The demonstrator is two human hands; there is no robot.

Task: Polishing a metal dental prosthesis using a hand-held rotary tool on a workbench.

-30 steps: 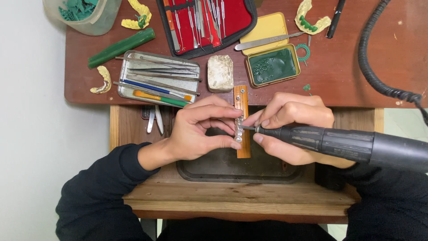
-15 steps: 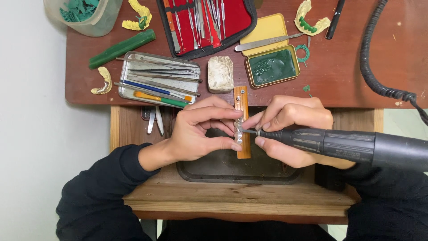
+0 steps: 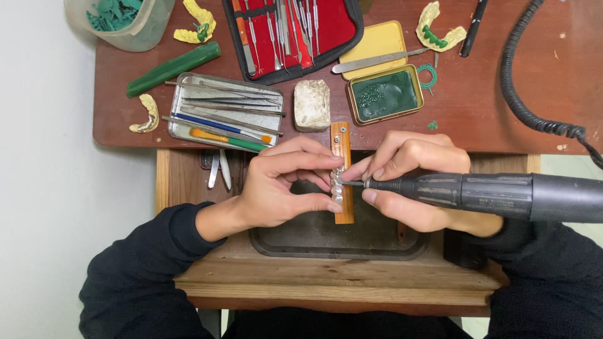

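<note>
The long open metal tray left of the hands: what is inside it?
Inside the long open metal tray lie slim metal instruments, a blue-handled tool and an orange-and-green-handled tool. Whatever lies beneath them is covered.

Both forearms, in dark sleeves, come up from six o'clock and bend inward. The left hand (image 3: 282, 185) curls with fingertips pinched toward three o'clock. The right hand (image 3: 418, 182) wraps closed, knuckles up, fingertips pointing to nine o'clock, nearly meeting the left.

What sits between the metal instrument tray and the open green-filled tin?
In the head view, a whitish worn block lies between the metal tray and the green-filled tin.
</note>
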